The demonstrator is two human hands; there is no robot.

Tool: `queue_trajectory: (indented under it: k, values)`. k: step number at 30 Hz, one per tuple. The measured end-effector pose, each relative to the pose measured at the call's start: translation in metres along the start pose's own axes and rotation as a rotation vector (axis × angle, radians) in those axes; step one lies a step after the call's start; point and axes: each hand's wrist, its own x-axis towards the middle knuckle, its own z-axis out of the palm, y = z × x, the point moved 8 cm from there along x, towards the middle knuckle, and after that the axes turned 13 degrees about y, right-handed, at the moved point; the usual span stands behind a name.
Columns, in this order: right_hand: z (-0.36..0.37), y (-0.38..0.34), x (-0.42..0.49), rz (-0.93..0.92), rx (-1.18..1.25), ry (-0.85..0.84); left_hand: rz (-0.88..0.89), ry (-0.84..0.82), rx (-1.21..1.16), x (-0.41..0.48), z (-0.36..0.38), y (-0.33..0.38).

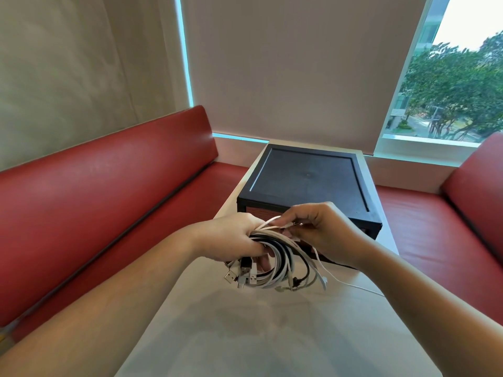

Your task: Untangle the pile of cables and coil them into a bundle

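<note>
Head view: left hand [231, 238] grips coiled cables [277, 265]; right hand [324, 229] pinches a white strand [272, 227].

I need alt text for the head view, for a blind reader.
The left hand grips a coil of black and white cables above a white table, while the right hand pinches one white cable. A black box stands behind them.
</note>
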Motion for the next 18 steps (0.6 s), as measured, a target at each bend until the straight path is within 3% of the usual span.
queue_trajectory:
  k: [8,12,18]
  values:
    - [0.005,0.001,-0.010,0.068,0.149,-0.093,-0.009,-0.022,-0.094,-0.002,-0.004,-0.003]
    - [0.005,0.003,-0.009,0.142,0.364,-0.169,-0.006,-0.026,-0.082,-0.004,-0.001,0.000]
    - [-0.003,0.004,0.001,0.060,0.332,-0.075,-0.002,-0.048,-0.113,-0.003,0.006,0.003]
